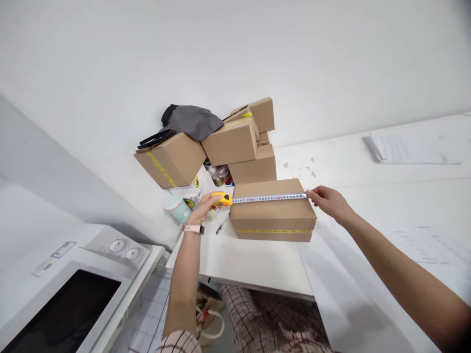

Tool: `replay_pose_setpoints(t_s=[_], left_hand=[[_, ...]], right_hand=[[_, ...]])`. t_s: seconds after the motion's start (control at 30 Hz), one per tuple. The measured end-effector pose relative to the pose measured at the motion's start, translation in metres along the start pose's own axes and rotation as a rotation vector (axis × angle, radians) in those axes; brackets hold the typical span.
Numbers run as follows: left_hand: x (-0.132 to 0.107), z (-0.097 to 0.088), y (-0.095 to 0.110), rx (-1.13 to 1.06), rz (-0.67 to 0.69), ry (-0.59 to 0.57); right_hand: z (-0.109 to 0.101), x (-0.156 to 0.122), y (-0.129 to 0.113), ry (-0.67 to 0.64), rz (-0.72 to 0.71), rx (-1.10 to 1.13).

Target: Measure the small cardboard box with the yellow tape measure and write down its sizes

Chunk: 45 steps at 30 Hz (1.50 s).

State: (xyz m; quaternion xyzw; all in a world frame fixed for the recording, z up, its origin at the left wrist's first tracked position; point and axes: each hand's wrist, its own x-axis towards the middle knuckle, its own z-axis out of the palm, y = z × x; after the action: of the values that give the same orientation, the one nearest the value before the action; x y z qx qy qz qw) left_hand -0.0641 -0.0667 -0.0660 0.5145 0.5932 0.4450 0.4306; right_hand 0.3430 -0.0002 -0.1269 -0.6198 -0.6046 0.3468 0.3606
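A closed brown cardboard box [272, 214] with yellow tape along its front side lies on the white table. My left hand [203, 208], wearing a wristband, grips a yellow tape measure [222, 199] just off the box's left edge. Its pulled-out blade [268, 198] runs straight across the top of the box. At the box's right edge, my right hand [326, 200] pinches the end of the blade between thumb and fingers. The tip of the blade is hidden by those fingers.
Several cardboard boxes [231, 142] are stacked behind, with a dark grey cloth [196, 121] on top. A mint cup [177, 209] and a pen [222, 225] lie near my left hand. A white microwave [73, 284] stands at left, papers [405, 147] at right.
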Motion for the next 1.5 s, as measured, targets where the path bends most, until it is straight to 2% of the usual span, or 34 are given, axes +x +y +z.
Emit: replay_pose_setpoints(t_s=[0.07,0.13,0.2,0.27,0.3,0.37,0.43,0.5,0.63,0.87,1.07,1.13,1.17,1.23,1.33,1.4,1.43,1.5], left_hand=[[-0.032,0.009,0.007,0.006,0.018,-0.073],[-0.072,0.033,0.006,-0.015,-0.009,-0.272],[-0.109,0.070,-0.004,-0.128,-0.120,-0.508],[-0.136,0.114,-0.019,-0.364,-0.211,-0.576],[-0.143,0.135,-0.026,-0.501,-0.231,-0.567],[-0.146,0.169,-0.035,-0.703,-0.201,-0.456],[-0.136,0.189,-0.037,-0.787,-0.184,-0.343],[-0.124,0.196,-0.034,-0.803,-0.216,-0.272],[-0.118,0.198,-0.031,-0.786,-0.281,-0.252],[-0.140,0.210,-0.027,-0.787,-0.274,-0.225],[-0.137,0.215,-0.028,-0.786,-0.270,-0.230],[-0.138,0.212,-0.031,-0.802,-0.245,-0.245],[-0.141,0.208,-0.033,-0.808,-0.219,-0.242],[-0.149,0.194,-0.039,-0.789,-0.129,-0.174],[-0.159,0.160,-0.051,-0.636,0.048,0.100],[-0.157,0.134,-0.063,-0.500,0.099,0.286],[-0.153,0.123,-0.069,-0.452,0.097,0.340],[-0.142,0.107,-0.081,-0.416,0.066,0.363]], right_hand=[[-0.007,0.005,-0.003,0.050,-0.055,0.115],[-0.010,0.014,-0.011,0.086,-0.139,0.188],[-0.007,0.026,-0.026,0.059,-0.238,0.182],[0.004,0.041,-0.043,-0.026,-0.319,0.107],[0.012,0.050,-0.052,-0.075,-0.343,0.049],[0.031,0.068,-0.066,-0.133,-0.360,-0.094],[0.048,0.085,-0.075,-0.165,-0.360,-0.231],[0.062,0.097,-0.076,-0.188,-0.334,-0.353],[0.075,0.107,-0.066,-0.217,-0.314,-0.480],[0.072,0.105,-0.057,-0.283,-0.319,-0.335],[0.075,0.102,-0.061,-0.283,-0.295,-0.297],[0.072,0.100,-0.063,-0.269,-0.325,-0.169],[0.068,0.098,-0.063,-0.228,-0.345,-0.055],[0.054,0.092,-0.060,-0.064,-0.358,0.215],[0.021,0.069,-0.038,0.180,-0.244,0.436],[-0.001,0.044,-0.013,0.177,-0.184,0.388],[-0.008,0.029,0.001,0.117,-0.192,0.326],[-0.017,-0.001,0.028,-0.041,-0.224,0.241]])
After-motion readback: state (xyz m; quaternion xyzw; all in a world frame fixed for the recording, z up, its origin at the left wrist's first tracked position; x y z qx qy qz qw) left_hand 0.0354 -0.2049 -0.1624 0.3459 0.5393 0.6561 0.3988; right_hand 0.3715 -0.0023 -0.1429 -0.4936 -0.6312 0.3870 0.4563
